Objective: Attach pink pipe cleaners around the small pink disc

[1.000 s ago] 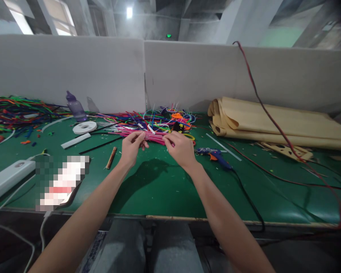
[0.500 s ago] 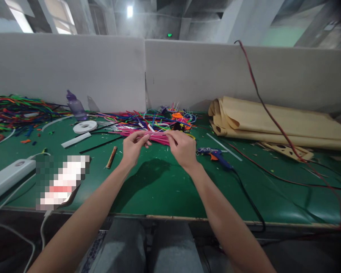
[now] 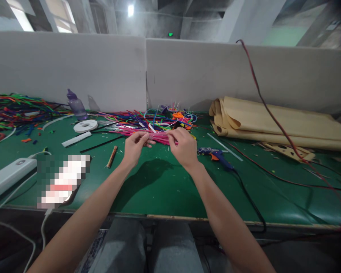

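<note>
Pink strips (image 3: 161, 141) lie left of the glue gun (image 3: 218, 156), judged light, bendable and best taken mid-length; left hand (image 3: 133, 149) and right hand (image 3: 185, 148), also left of it, show fingertips drawn close, any grip indeterminable.

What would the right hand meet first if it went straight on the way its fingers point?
Most likely the pink strips, seen just ahead of the right hand; depth is unclear, so it might pass above them.
</note>
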The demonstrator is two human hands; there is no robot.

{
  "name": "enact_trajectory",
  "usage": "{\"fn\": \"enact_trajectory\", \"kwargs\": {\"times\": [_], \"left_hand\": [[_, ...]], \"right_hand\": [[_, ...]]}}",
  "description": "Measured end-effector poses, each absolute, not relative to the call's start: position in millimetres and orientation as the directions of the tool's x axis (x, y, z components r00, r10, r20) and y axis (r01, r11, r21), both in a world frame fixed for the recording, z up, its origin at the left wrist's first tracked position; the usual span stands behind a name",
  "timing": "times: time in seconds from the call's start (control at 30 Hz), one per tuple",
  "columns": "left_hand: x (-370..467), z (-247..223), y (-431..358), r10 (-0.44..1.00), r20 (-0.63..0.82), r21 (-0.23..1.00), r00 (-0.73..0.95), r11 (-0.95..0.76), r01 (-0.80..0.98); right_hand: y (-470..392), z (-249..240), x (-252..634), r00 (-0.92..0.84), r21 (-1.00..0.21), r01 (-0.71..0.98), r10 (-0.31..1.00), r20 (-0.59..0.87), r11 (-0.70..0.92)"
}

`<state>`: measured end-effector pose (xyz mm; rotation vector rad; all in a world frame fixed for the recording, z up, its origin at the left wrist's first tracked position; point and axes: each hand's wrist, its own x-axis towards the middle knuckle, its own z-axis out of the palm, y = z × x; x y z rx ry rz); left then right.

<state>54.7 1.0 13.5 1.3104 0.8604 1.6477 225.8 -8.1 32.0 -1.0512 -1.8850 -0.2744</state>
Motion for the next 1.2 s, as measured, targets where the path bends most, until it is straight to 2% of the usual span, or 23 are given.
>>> {"fn": "enact_trajectory", "kwargs": {"times": [0.2, 0.43, 0.67, 0.73, 0.83, 0.97, 1.1, 1.2], "left_hand": [[56, 10, 2, 0.906, 0.41, 0.893, -0.108, -0.423, -0.156], [56, 9, 3, 0.889, 0.437, 0.879, -0.133, -0.454, -0.147], [54, 15, -6, 0.864, 0.5, 0.866, -0.061, -0.501, 0.009], [53, 17, -8, 0.862, 0.506, 0.863, -0.043, -0.505, 0.035], [53, 18, -11, 0.862, 0.505, 0.863, -0.034, -0.505, 0.008], [53, 19, -9, 0.877, 0.479, 0.871, -0.028, -0.479, -0.112], [50, 17, -3, 0.916, 0.402, 0.87, -0.009, -0.385, -0.309], [48, 18, -1, 0.942, 0.334, 0.878, 0.024, -0.302, -0.371]], "right_hand": [[-9, 31, 224, -0.23, -0.182, 0.787, 0.553, 0.801, 0.59], [-13, 29, 219, -0.213, -0.2, 0.812, 0.596, 0.774, 0.549], [-8, 37, 227, -0.231, -0.21, 0.766, 0.565, 0.792, 0.607], [-5, 38, 230, -0.236, -0.282, 0.726, 0.611, 0.755, 0.628], [-1, 39, 235, -0.274, -0.472, 0.611, 0.73, 0.626, 0.635], [0, 43, 238, -0.342, -0.718, 0.421, 0.83, 0.44, 0.554], [-3, 46, 239, -0.383, -0.863, 0.258, 0.866, 0.321, 0.434], [-4, 46, 240, -0.403, -0.939, 0.124, 0.881, 0.248, 0.321]]}}
